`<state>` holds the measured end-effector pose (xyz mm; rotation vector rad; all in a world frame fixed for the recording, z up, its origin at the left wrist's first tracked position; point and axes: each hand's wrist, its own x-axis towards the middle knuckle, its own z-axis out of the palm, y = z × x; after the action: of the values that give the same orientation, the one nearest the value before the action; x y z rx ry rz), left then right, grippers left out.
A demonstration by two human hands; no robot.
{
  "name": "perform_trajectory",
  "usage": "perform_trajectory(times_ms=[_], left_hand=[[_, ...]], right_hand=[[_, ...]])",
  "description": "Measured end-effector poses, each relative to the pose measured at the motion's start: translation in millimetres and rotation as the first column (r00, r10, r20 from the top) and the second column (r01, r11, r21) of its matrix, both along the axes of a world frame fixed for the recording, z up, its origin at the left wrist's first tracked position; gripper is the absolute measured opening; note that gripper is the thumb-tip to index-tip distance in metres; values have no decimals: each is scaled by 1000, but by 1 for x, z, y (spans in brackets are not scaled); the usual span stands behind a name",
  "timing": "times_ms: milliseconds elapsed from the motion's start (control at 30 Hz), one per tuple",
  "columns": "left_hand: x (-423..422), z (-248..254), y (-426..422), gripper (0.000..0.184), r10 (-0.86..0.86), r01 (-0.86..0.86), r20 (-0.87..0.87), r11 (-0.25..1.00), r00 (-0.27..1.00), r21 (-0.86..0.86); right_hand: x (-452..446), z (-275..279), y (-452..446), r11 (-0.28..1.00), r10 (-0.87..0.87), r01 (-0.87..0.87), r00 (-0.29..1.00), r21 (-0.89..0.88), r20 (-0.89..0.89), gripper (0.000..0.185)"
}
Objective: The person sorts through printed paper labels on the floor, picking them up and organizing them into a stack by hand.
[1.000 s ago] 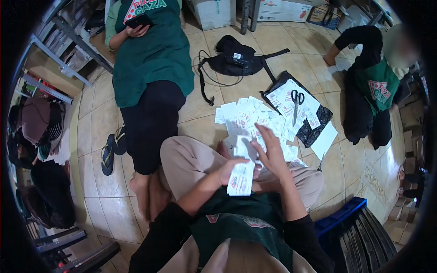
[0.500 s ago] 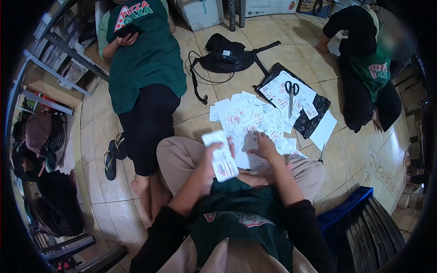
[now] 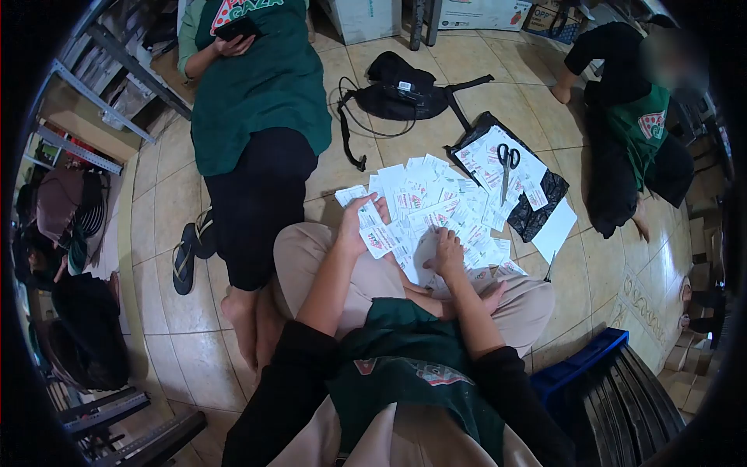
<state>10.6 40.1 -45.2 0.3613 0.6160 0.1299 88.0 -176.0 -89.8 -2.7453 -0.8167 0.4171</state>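
My left hand [image 3: 355, 226] is closed round a stack of printed white cards [image 3: 379, 241], the cards showing on both sides of its fingers. In front of my crossed legs lies a loose pile of similar cards [image 3: 424, 187], with red, green and dark print. My right hand [image 3: 448, 255] rests at the near edge of this pile, fingers bent and touching the cards, thumb held apart. No card shows clearly in its grasp. Black-handled scissors [image 3: 506, 167] lie on more cards over a black plastic bag [image 3: 554, 189], right of the pile.
A black bag with straps [image 3: 397, 89] lies beyond the cards. One person [image 3: 261, 101] sits at the left holding a phone [image 3: 237, 29]; another [image 3: 622, 117] kneels at the right. Flip-flops [image 3: 184, 261], a blue-edged black crate [image 3: 615, 381] and cardboard boxes [image 3: 362, 17] surround the floor.
My left hand has moved slightly left and up with its cards, from above my lap toward the pile's left edge. My right hand has shifted slightly down, still at the pile.
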Motion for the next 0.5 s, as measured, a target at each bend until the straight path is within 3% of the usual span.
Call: perform_trajectory(times_ms=[100,233,300,433,500], left_hand=[[-1,2,-1,32,57,-56,24,997,998,-47],[0,3,-2,33,44,-44,0,999,999,-20],[1,2,-2,32,30,-29,-37,999,999,32],[3,-1,-4,32,6,-4,-54,999,999,41],[3,1,-7,34,-65,65,-40,998,997,6]], right_hand=[[6,-2,-7,1000,10,-10,1000,23,-10,71],[12,-6,-17,991,70,-50,984,126,-167,59],[11,0,-19,933,28,95,942,346,-334,48],[14,39,-13,892,-6,219,881,397,-473,35],[12,58,-6,666,28,225,945,712,-325,26]])
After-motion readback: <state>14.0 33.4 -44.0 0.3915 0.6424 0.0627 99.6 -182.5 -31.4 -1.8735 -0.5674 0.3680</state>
